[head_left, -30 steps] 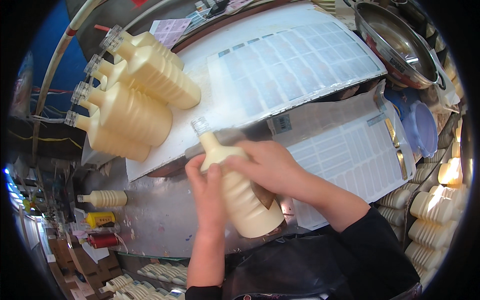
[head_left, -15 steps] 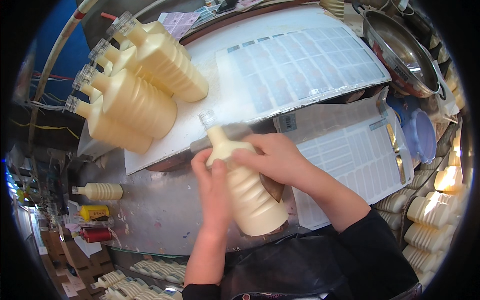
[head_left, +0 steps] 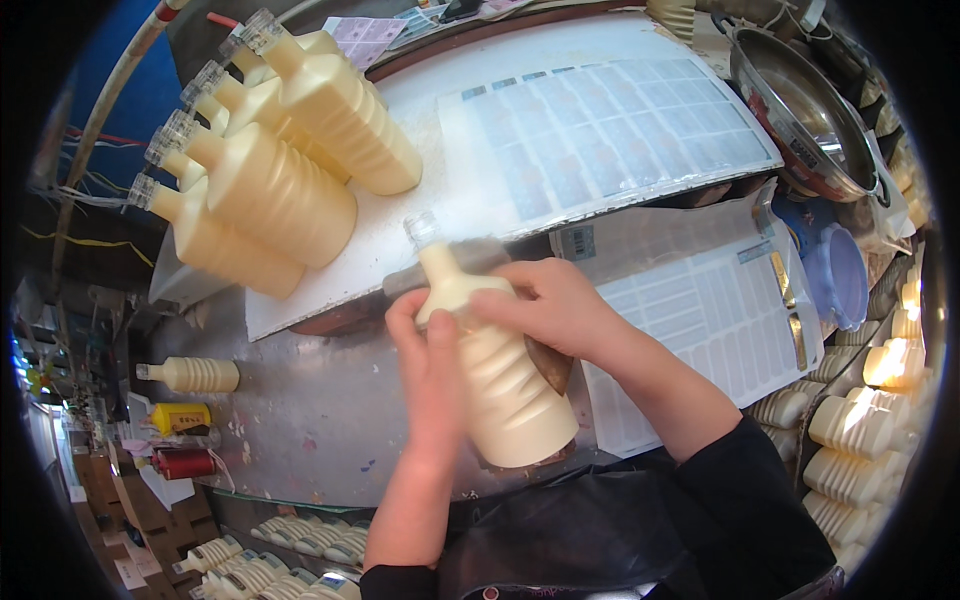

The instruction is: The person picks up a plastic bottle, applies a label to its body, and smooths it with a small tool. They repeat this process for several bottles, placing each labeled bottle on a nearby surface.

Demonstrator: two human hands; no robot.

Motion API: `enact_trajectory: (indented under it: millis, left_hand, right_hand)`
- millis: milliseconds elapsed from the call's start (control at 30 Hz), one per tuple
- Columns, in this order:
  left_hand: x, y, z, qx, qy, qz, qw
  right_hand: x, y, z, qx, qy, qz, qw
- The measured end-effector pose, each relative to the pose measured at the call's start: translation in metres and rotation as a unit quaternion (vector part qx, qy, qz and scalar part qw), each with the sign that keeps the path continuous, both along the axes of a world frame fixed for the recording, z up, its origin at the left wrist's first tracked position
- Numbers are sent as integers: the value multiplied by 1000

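A cream-coloured plastic bottle (head_left: 515,405) with a ribbed body and a clear threaded neck lies tilted in front of me, its neck pointing away to the upper left. My left hand (head_left: 428,350) is closed around the left side of its shoulder, slightly blurred. From the right, my right hand (head_left: 550,305) grips the same shoulder, its thumb pressed on the upper face. Whether a label lies under the thumbs I cannot make out. A greyish block or pad (head_left: 400,285) shows behind the bottle, and a brown piece (head_left: 550,365) beside its right side.
Several cream bottles (head_left: 285,200) stand on the white board at the far left. Label sheets (head_left: 610,130) lie on that board, more (head_left: 690,320) below it. A metal pan (head_left: 800,100) and purple basin (head_left: 840,275) sit right. One small bottle (head_left: 195,374) lies left.
The view has shifted slightly. Both hands stay on the bottle's shoulder, with the right thumb a little further right; the bottle has barely moved.
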State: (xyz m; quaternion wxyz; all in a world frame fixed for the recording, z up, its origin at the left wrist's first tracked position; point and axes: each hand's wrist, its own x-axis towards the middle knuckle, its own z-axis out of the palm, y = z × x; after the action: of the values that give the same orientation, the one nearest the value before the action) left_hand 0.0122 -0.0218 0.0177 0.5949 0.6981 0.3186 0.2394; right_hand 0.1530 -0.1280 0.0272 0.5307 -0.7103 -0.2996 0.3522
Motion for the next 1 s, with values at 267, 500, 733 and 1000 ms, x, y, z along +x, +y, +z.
enact_trajectory:
  millis: [267, 500, 733, 1000]
  left_hand:
    - [-1, 0, -6, 74, -9, 25, 997]
    - [0, 2, 4, 160, -1, 2, 987]
    - [-4, 8, -7, 188, -1, -22, 982]
    - [0, 4, 4, 166, 17, 9, 986]
  right_hand:
    - [-2, -15, -19, 81, 146, -8, 986]
    - [-9, -10, 13, 2, 44, -51, 998]
    - [-9, -6, -3, 45, 63, -47, 996]
    - [-12, -9, 9, 26, 26, -35, 999]
